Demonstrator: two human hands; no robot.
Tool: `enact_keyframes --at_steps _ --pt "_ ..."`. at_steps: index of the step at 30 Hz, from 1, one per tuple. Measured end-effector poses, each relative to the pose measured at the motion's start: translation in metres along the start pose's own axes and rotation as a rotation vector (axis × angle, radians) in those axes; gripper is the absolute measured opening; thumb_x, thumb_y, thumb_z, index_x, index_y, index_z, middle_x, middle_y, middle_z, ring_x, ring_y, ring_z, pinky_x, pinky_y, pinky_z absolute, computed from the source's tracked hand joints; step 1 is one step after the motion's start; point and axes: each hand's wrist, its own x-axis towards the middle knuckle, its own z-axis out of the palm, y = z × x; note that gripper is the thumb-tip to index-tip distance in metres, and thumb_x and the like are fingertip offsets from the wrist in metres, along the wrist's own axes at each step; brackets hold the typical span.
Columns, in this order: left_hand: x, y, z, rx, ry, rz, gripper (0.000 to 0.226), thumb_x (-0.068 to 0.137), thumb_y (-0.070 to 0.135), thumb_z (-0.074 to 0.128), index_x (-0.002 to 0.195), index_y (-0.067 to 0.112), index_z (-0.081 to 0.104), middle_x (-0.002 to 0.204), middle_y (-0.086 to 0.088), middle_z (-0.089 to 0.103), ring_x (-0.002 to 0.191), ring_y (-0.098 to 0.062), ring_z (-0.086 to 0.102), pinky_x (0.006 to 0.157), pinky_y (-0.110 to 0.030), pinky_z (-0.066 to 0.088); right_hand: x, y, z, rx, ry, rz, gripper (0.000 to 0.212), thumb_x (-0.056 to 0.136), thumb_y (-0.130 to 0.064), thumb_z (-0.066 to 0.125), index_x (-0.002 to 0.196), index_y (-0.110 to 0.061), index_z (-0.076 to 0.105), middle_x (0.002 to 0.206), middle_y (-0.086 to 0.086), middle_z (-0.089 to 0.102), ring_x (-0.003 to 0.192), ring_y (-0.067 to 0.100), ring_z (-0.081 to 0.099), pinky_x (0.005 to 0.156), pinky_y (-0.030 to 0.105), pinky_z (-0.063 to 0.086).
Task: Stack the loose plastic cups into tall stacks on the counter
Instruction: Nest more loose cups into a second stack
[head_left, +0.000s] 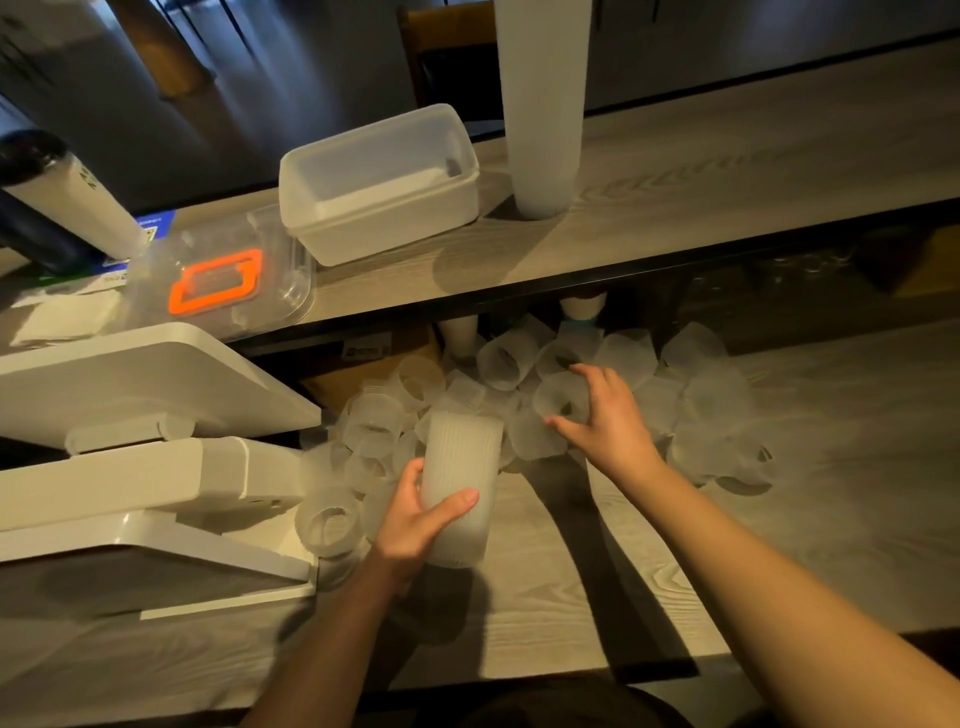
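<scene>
Standing upright in the left hand (415, 519), the cup stack (460, 483) tilts slightly.

On the counter (571, 561), a pile of loose cups (524, 374) lies ahead, under the edge of a raised shelf (727, 176). The left hand (415, 519) holds a short stack (460, 478) just before the pile; the right hand (605, 415) rests on it. On the shelf, a tall stack (543, 104) stands right of a lidded container (379, 182).
</scene>
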Motion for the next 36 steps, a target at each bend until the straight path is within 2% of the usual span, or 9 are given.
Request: enact_keyframes --at_steps 5,9,11,14,19,22,27,31,36 --pt "-0.001 0.001 0.005 0.091 -0.008 0.062 0.101 0.045 0.060 0.077 0.133 0.023 0.044 0.121 -0.003 0.059 0.109 -0.022 0.061 0.090 -0.045 0.055 -0.006 0.002 -0.011 0.121 0.029 0.116 0.074 0.085 -0.045 0.074 0.146 -0.022 0.040 0.141 0.002 0.052 0.131 0.019 0.047 0.107 0.038 0.045" --pt "-0.002 0.004 0.007 0.131 -0.046 0.101 0.086 0.052 0.066 0.071 0.126 0.028 0.047 0.121 -0.003 0.061 0.108 -0.020 0.063 0.086 -0.038 0.056 -0.013 -0.008 -0.023 0.564 0.140 0.281 0.060 0.090 -0.044 0.068 0.141 -0.022 0.045 0.122 -0.009 0.055 0.110 0.007 0.055 0.089 0.021 0.046" --pt "-0.003 0.004 0.007 0.128 -0.065 0.102 0.082 0.053 0.065 0.071 0.124 0.030 0.048 0.122 -0.004 0.062 0.107 -0.020 0.064 0.087 -0.039 0.057 -0.014 -0.017 -0.031 0.765 0.107 0.311 0.049 0.095 -0.040 0.063 0.138 -0.022 0.049 0.111 -0.011 0.056 0.103 0.005 0.057 0.079 0.017 0.045" --pt "-0.005 0.005 0.007 0.198 -0.115 0.113 0.077 0.052 0.066 0.073 0.119 0.037 0.049 0.121 0.002 0.062 0.107 -0.017 0.064 0.088 -0.039 0.057 -0.014 -0.031 -0.040 0.933 -0.040 0.256 0.035 0.099 -0.035 0.056 0.133 -0.025 0.056 0.119 -0.008 0.058 0.113 0.012 0.057 0.083 0.024 0.048" --pt "-0.006 0.007 0.007 0.294 -0.152 0.162 0.080 0.052 0.067 0.075 0.122 0.042 0.046 0.123 0.006 0.059 0.109 -0.015 0.062 0.090 -0.041 0.057 -0.017 -0.049 -0.041 0.750 -0.232 0.110 0.042 0.098 -0.040 0.056 0.138 -0.030 0.055 0.124 -0.018 0.056 0.115 0.000 0.052 0.090 0.023 0.044" --pt "-0.007 0.009 0.009 0.307 -0.154 0.197 0.084 0.053 0.068 0.074 0.125 0.037 0.046 0.122 0.007 0.059 0.108 -0.013 0.062 0.088 -0.037 0.057 -0.022 -0.057 -0.036 0.686 -0.264 0.078 0.047 0.096 -0.042 0.059 0.141 -0.030 0.053 0.128 -0.017 0.056 0.118 -0.004 0.050 0.097 0.021 0.041" --pt "-0.007 0.009 0.007 0.271 -0.139 0.208 0.081 0.054 0.067 0.076 0.124 0.038 0.047 0.120 0.007 0.060 0.105 -0.013 0.064 0.085 -0.037 0.058 -0.030 -0.068 -0.026 0.684 -0.268 0.083 0.046 0.098 -0.042 0.055 0.142 -0.027 0.050 0.131 -0.012 0.055 0.115 -0.005 0.049 0.092 0.014 0.038" --pt "-0.007 0.012 0.005 0.261 -0.142 0.216 0.080 0.056 0.064 0.077 0.125 0.039 0.046 0.121 0.009 0.059 0.103 -0.008 0.064 0.082 -0.031 0.058 -0.038 -0.072 -0.014 0.648 -0.298 0.088 0.044 0.099 -0.042 0.055 0.138 -0.023 0.056 0.131 -0.006 0.053 0.119 0.004 0.050 0.100 0.025 0.039" --pt "-0.007 0.010 0.004 0.236 -0.113 0.199 0.082 0.051 0.064 0.075 0.122 0.037 0.047 0.121 0.007 0.059 0.105 -0.011 0.063 0.086 -0.034 0.057 -0.043 -0.059 -0.006 0.664 -0.488 0.067 0.067 0.093 -0.064 0.041 0.150 -0.027 0.043 0.149 -0.010 0.041 0.134 0.005 0.039 0.112 0.028 0.032"
